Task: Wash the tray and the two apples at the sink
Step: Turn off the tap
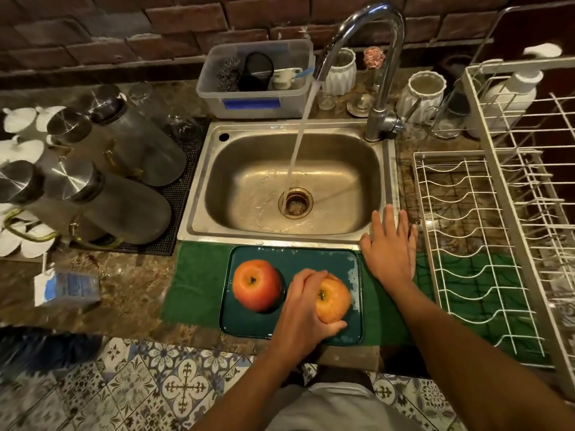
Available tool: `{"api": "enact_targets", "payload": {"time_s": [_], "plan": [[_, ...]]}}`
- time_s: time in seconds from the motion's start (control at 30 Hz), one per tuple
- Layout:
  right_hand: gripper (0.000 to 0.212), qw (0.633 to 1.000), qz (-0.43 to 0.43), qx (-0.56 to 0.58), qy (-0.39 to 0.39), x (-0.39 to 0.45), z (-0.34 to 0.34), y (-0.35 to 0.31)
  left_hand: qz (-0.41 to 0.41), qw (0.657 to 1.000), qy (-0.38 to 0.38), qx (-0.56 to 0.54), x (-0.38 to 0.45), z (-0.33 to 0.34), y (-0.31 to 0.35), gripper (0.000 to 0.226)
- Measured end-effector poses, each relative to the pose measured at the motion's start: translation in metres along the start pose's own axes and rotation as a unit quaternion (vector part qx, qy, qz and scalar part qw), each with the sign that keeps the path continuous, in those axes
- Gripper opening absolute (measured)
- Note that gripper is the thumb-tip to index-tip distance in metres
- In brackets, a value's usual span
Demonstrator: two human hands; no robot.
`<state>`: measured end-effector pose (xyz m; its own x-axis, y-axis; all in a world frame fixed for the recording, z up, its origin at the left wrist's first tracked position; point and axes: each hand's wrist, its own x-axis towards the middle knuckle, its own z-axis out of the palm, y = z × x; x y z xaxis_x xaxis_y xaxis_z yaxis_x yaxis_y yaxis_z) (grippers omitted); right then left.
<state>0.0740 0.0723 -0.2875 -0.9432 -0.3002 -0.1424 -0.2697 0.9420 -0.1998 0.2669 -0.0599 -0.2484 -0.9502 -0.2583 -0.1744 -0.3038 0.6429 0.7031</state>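
Head-mounted, steeply down over sink [289,181]

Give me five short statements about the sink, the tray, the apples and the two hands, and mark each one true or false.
1. Water runs from the faucet into the sink. True.
2. Both apples lie in the sink basin. False: both sit on the teal tray in front of the sink.
3. The left hand grips the right apple. True.
4. The right hand holds the left apple. False: it lies flat by the sink's near right corner, holding nothing.
5. The tray rests on a green cloth. True.
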Motion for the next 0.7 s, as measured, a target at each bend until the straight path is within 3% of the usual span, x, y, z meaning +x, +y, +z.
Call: {"api": "enact_targets", "payload": {"time_s": [0.33, 0.5, 0.6, 0.7], "plan": [[0.062, 1.0, -0.001, -0.006, -0.001, 0.001, 0.001, 0.0, 0.004, 0.999, -0.026, -0.029, 0.0, -0.016, 0.008, 0.123], [0.061, 1.0, 0.003, -0.002, -0.005, 0.001, 0.002, 0.0, 0.043, 0.996, 0.035, -0.068, 0.015, -0.071, 0.026, 0.081], [0.061, 1.0, 0.003, -0.011, -0.008, 0.002, 0.004, 0.001, 0.078, 0.985, 0.151, -0.034, 0.046, -0.121, 0.005, 0.058], [0.062, 1.0, 0.011, -0.017, -0.014, 0.003, 0.007, 0.003, 0.002, 0.975, 0.223, 0.015, 0.081, -0.157, -0.032, 0.058]]}}
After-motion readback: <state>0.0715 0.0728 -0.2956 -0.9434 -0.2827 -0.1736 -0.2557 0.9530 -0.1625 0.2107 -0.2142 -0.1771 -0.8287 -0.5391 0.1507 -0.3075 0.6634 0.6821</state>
